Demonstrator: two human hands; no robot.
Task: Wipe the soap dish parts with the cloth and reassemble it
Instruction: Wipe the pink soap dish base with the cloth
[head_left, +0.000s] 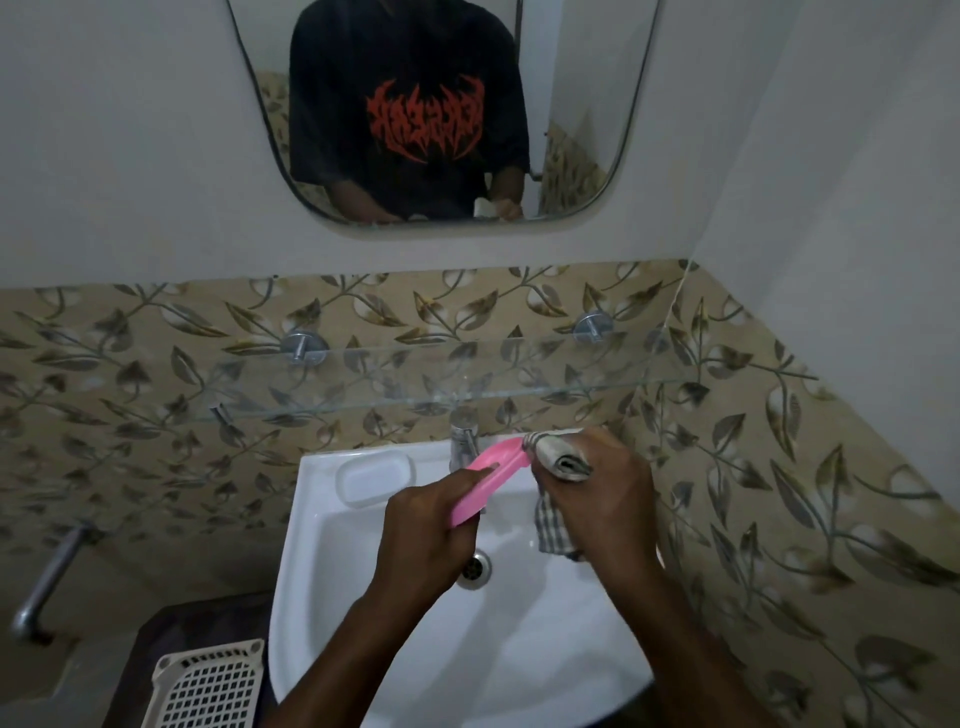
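Note:
My left hand (431, 525) grips a pink soap dish part (488, 478) by its near end and holds it tilted over the white sink (519, 649). My right hand (602, 493) holds a grey checked cloth (563, 457), bunched at the fingertips and pressed against the far end of the pink part. A tail of the cloth hangs down below the hand. A white soap dish part (375, 477) lies on the sink's back left ledge.
A chrome tap (464, 436) stands at the back of the sink, just behind the pink part. A glass shelf (415, 384) juts out above it. A white perforated basket (208, 686) sits at lower left. A metal pipe (47, 582) runs along the left wall.

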